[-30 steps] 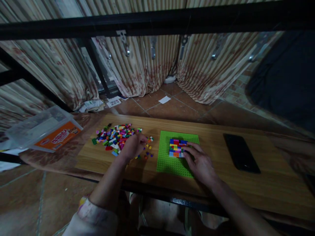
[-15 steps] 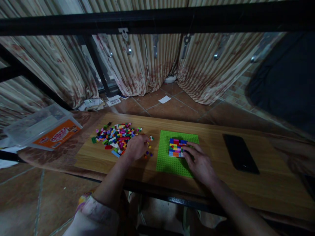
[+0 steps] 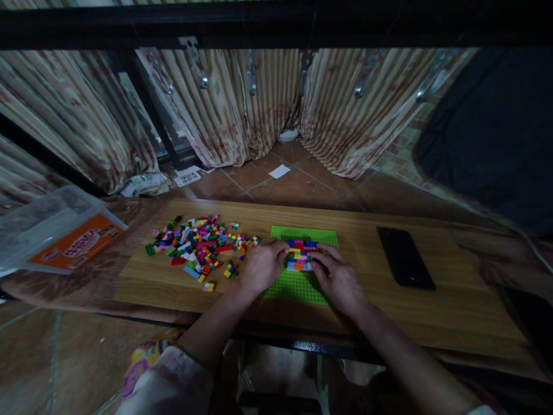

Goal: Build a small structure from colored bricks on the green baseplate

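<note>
Green plate (image 3: 298, 290) lies on the worktop (image 3: 458, 317), block (image 3: 299, 256) near the plate's middle. Left hand (image 3: 264, 267), fingers bent, is at the block's left edge; right hand (image 3: 343, 279), at its right; whether either grips cannot be told. Loose bricks (image 3: 203, 243) lie toward the worktop's left edge.

Dim, cool light hangs over the striped curtains (image 3: 341, 127), with the black bar (image 3: 259, 26) above sunk nearly to darkness. Metal hooks (image 3: 204, 82) and the front edge of the wooden surface (image 3: 371, 317) catch small glints. Wide-angle distortion stretches the plastic box (image 3: 78, 242) (at far left); small plastic bricks (image 3: 207, 244) look soft.
</note>
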Motion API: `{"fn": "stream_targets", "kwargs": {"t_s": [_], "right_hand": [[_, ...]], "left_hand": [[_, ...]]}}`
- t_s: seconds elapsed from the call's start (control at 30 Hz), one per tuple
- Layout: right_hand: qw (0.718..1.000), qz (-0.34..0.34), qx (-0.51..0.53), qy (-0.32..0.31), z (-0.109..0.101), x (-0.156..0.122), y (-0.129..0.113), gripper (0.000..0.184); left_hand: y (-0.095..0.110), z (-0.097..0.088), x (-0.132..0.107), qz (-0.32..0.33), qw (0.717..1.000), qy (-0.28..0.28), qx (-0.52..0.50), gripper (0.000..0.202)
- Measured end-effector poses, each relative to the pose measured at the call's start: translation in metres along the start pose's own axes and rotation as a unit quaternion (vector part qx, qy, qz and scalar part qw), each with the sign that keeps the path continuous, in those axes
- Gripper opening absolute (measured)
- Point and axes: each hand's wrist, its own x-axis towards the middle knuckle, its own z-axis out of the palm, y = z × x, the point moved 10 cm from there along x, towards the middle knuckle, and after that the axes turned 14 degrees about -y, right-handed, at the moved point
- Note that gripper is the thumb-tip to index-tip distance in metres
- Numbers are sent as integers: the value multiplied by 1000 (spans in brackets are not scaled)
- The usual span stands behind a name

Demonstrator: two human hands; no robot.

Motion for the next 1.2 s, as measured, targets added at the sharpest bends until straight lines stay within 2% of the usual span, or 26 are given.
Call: {"fn": "stream_targets", "kwargs": {"t_s": [0.37, 0.87, 1.2], "right_hand": [[1000, 1, 8, -1, 0, 1, 0, 25], [1000, 6, 2, -10, -1, 1, -3, 24], [1000, -3, 1, -4, -2, 1, -3, 25]], "left_hand": [[4, 1, -1, -21, 999, 26, -8, 18], [1, 10, -3, -41, 997, 20, -59, 16], [-9, 16, -1, -70, 993, 27, -91, 22]]}}
